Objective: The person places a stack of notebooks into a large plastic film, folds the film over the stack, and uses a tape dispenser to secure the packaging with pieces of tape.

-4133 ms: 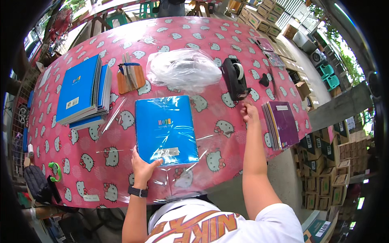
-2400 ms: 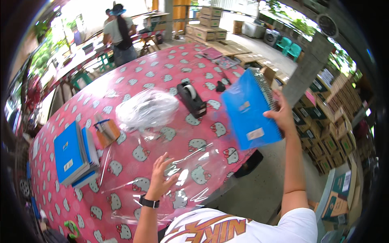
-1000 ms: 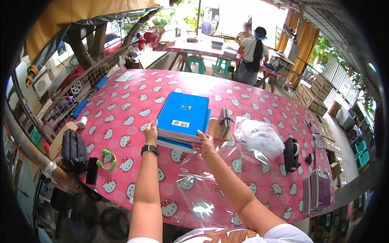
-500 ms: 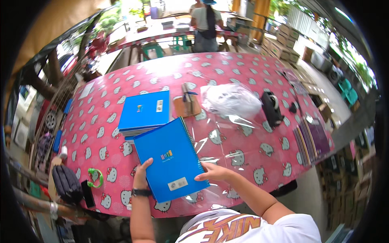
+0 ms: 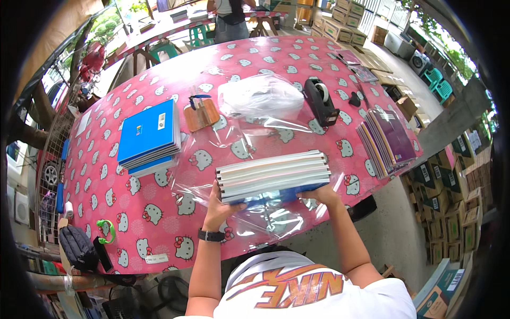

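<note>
A thick stack of blue notebooks is tilted on its side, page edges facing up and a blue cover toward me. My left hand is closed on its left end, thumb on the cover. My right hand grips the right end in the same way. Beneath and around the stack spreads a crinkled clear plastic sheet. To the left lies another pile of blue notebooks. Beyond are a wooden block with a blue-handled tool on it, a white plastic bundle and a black tape dispenser.
Purple notebooks lie at the right edge of the pink patterned table. A dark pouch, a phone and a green band are at the near left. Cardboard boxes stand right. Another person stands at the far table.
The notebooks in my hands have tipped from cover-up to page edges up and moved right, over the plastic sheet. The view has shifted, and a small white label shows at the near table edge.
</note>
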`<state>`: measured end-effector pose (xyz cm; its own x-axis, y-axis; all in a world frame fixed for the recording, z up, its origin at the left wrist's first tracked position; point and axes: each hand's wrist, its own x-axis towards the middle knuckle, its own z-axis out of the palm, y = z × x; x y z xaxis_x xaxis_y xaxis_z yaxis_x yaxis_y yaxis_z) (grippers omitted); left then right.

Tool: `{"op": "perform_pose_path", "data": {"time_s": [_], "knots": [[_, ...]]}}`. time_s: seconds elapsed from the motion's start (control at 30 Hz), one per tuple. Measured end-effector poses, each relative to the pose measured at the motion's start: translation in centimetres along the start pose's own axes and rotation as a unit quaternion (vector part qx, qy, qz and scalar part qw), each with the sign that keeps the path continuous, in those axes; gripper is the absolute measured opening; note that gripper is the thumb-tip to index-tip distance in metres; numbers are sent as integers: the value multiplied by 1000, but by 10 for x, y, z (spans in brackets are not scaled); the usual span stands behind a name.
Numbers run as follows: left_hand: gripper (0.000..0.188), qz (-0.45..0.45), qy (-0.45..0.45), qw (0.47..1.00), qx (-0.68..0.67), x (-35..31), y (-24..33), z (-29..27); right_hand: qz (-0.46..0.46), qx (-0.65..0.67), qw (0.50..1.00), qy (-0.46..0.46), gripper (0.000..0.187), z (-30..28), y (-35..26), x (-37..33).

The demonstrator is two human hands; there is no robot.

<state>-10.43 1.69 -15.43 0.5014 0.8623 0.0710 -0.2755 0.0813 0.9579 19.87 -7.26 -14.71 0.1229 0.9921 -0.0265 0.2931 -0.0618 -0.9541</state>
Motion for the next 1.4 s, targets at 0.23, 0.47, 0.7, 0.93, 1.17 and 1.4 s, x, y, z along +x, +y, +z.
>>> {"op": "perform_pose_path", "data": {"time_s": [0.23, 0.47, 0.7, 0.93, 1.17, 1.4], "knots": [[40, 66, 69, 989, 116, -6, -2, 25, -25, 100, 995, 16, 53, 11, -3, -1], [45, 23, 65, 990, 125, -13, -22, 27, 56, 31, 998, -20, 64, 7, 17, 1], [46, 11, 85, 989, 117, -4, -37, 22, 16, 64, 998, -3, 66, 7, 13, 18], [45, 28, 91, 989, 113, -8, -29, 34, 41, -48, 997, -43, 88, -14, -11, 10], [50, 25, 71, 991, 112, -12, -37, 21, -416, -300, 857, -38, 127, -16, -204, 21], [50, 69, 36, 979, 189, 2, -32, 26, -296, -485, 794, -217, 117, 73, -187, 42]]}}
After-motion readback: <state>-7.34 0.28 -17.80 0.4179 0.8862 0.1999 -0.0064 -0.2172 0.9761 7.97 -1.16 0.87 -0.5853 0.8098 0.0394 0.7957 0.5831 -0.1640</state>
